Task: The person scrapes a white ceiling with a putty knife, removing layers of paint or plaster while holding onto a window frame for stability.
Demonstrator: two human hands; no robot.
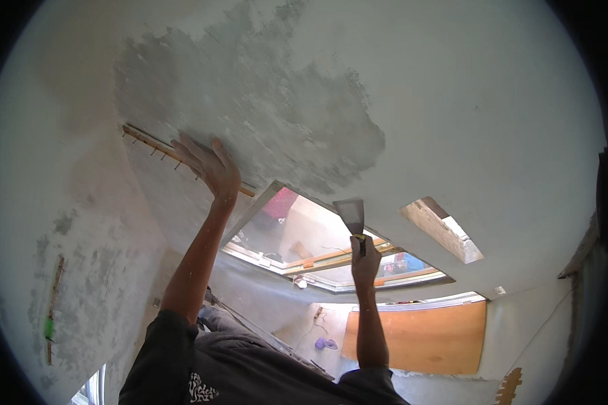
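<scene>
My left hand (212, 169) holds nothing, and its fingers are spread. It lies over a wooden strip with protruding nails or pegs (152, 144), its fingertips at a large grey patch (263, 106) of the pale plastered wall; whether the palm presses on the surface cannot be told. In my right hand (366, 260) is a putty knife (352, 212) with a wide, flared blade and a dark handle. Its blade points up, in front of the upper edge of the window (309, 223). I cannot tell whether the blade touches the wall.
Right of the window is a slanted niche (446, 230). An orange-brown wooden panel (415, 339) stands below, with a purple object (326, 343) left of it. Another peg strip (54, 309) is fixed on the left wall. A notched brown piece (509, 387) shows at lower right.
</scene>
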